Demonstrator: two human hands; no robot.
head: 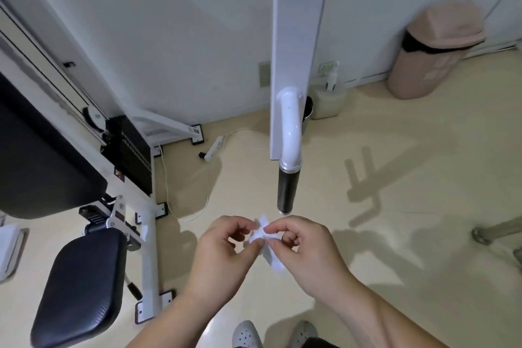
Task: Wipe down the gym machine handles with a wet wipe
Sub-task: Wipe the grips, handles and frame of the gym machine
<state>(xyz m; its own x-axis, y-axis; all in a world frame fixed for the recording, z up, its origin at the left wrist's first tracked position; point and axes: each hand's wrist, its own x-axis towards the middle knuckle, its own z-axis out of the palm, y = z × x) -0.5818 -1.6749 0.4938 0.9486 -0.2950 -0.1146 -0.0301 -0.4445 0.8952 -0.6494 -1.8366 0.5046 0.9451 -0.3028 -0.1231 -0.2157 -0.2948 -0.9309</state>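
While my left hand and right hand both pinch the crumpled white wet wipe, grip clamped on it, the black-gripped handle hangs just above.

Beige floor: pink bin, power strip, machine base.

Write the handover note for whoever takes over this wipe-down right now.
Left hand: pinching one end of the wet wipe.
Right hand: pinching the other end; the wipe is bunched between both hands, part hanging below.
Handle: black grip on the white bar, just above the hands; the wipe is not touching it.
Seat and weight stack are to the left, bin at the back right.
Done: wipe is in hand.
Left: spread the wipe, rub the grip, then any other handles, which are out of view.
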